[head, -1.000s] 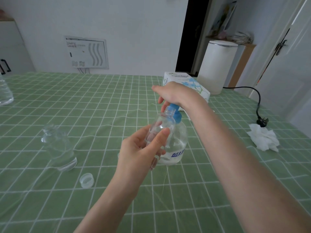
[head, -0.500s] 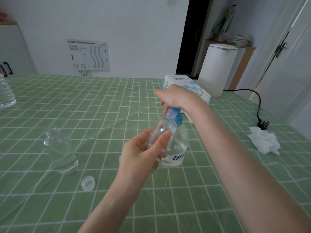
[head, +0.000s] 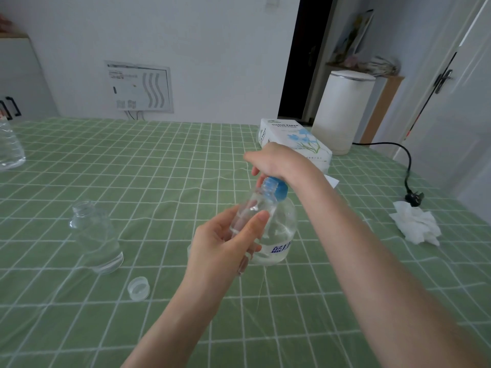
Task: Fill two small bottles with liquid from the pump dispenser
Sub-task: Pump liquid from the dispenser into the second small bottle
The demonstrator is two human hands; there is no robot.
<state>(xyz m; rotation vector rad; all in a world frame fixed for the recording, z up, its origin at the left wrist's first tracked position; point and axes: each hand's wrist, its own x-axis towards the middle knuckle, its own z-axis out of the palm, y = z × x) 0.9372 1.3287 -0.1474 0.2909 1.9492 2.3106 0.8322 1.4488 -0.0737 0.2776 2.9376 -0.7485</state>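
The left grip grasps a small clear bottle, tilted, with its open mouth just beside the blue pump head of the dispenser, which stands on the bench. The right grip curls over that pump head from above. The second bottle stands uncapped well to the left, a cap lying near it.

Clear, round pump dispenser with a blue pump, partly full, stands around the middle of the table. The tilted small bottle has its open mouth right at the pump. The upright small bottle, uncapped, is nearer the left edge.
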